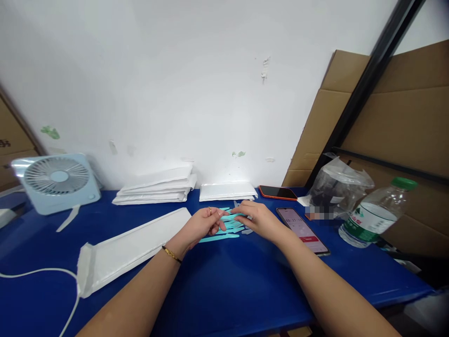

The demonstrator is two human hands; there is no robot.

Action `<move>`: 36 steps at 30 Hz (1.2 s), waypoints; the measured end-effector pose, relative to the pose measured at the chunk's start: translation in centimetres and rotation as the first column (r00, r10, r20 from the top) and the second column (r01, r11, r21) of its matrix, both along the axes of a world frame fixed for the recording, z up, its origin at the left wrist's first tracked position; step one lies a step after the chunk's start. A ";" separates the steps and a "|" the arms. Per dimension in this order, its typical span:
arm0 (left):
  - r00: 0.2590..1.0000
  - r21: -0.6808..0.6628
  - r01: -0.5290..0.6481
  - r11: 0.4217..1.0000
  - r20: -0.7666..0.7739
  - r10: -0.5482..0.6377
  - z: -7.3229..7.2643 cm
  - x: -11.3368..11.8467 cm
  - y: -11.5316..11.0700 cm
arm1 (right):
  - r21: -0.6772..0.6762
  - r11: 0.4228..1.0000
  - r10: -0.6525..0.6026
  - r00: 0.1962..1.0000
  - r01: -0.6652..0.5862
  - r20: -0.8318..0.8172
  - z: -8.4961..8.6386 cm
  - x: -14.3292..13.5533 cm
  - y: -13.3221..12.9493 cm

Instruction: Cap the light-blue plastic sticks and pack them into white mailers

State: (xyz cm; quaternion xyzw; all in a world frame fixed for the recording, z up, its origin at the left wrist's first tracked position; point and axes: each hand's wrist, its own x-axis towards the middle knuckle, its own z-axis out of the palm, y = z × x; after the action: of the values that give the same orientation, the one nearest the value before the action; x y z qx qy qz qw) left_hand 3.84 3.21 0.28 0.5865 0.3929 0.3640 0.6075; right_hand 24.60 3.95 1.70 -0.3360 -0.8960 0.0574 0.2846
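Observation:
In the head view my left hand (206,223) is closed in a pinch on one end of a flat teal strip (228,217). The fingertips of my right hand (257,218) close on the other end, so the strip spans the short gap between my hands. Below them several similar teal strips (229,230) lie loosely piled on the blue table (224,285). A few greyish translucent pieces (247,231) show at the pile's right side, partly hidden by my right hand. What exactly the strips are, I cannot tell.
A long white padded envelope (133,248) lies left of my hands. Stacked white envelopes (154,185) and a white packet (228,191) stand by the wall. A fan (59,180) is left; two phones (278,192), a plastic bag (336,187) and a bottle (375,217) are right.

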 end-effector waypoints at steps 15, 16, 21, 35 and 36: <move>0.940 0.249 0.218 0.943 -0.314 -0.135 0.7 1.0 -1.7 | -0.593 0.740 -0.116 0.808 -0.318 -0.578 -0.1 -1.6 -0.6; 0.896 0.274 0.255 0.927 -0.427 -0.120 0.9 0.7 -1.8 | -0.569 0.782 -0.100 0.850 -0.254 -0.517 0.3 -0.5 -0.2; 0.623 0.421 0.446 0.789 -0.779 0.064 1.1 -0.3 -3.0 | -0.428 0.902 -0.099 0.993 0.063 -0.062 0.8 4.2 0.9; 0.418 0.389 0.322 0.863 -0.877 0.239 0.9 -0.8 -1.4 | -0.443 0.890 -0.039 0.987 0.106 0.157 -1.5 2.8 0.9; 0.443 0.387 0.320 0.865 -0.868 0.224 0.7 -0.6 -1.3 | -0.436 0.894 -0.038 0.987 0.103 0.155 -1.6 2.6 0.9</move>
State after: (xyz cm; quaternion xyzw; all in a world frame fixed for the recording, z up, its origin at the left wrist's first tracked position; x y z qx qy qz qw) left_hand 3.24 1.92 0.96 0.8350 0.5266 0.0692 0.1439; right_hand 27.20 4.85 0.07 -0.4274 -0.8646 0.2253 0.1381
